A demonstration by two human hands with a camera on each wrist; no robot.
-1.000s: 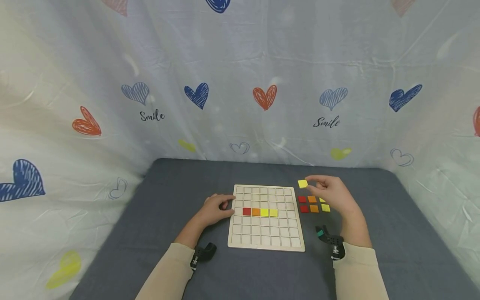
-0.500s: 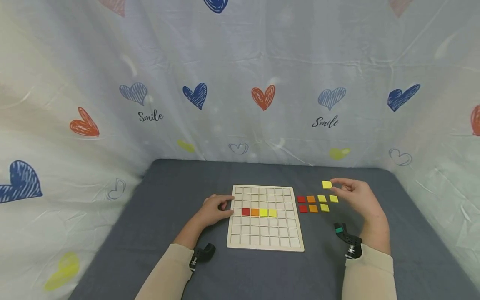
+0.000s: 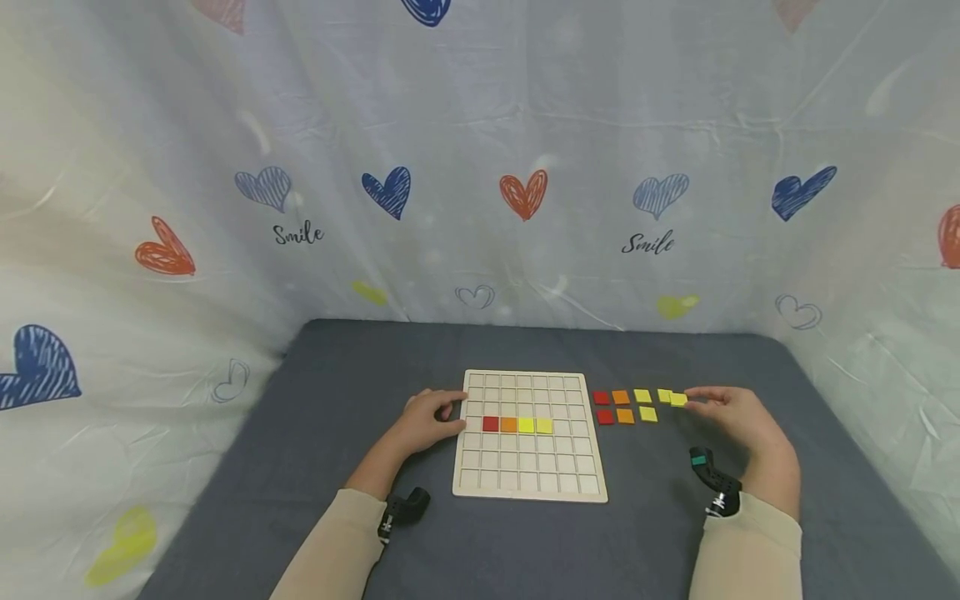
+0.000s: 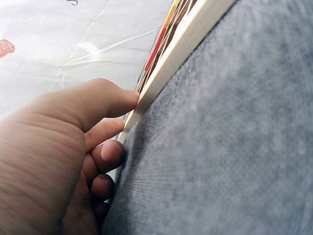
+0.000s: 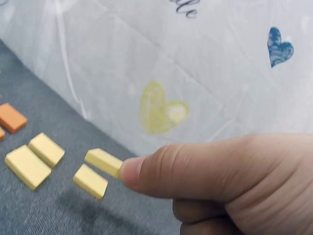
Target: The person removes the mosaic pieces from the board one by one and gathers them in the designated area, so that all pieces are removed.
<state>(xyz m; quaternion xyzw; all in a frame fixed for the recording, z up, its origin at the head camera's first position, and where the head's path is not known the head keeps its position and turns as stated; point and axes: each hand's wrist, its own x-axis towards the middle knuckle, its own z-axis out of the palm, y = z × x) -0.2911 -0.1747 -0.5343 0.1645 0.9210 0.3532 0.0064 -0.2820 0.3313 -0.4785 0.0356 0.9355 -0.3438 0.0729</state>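
W/ R hand pinching yellow tile right of board, L hand relaxed against board's edge, I'd lower tile level.

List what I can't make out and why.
Head: part of a loose yellow square tile, behind the held yellow square tile.
Right wrist: the held tile's gripped end, behind the right hand; most of an orange square tile, beyond the left edge.
Left wrist: far end of the pale wooden grid board, beyond the top edge.

backdrop: white curtain | print: blue, red, yellow hearts; "Smile" lettering twice | surface: dark grey cloth
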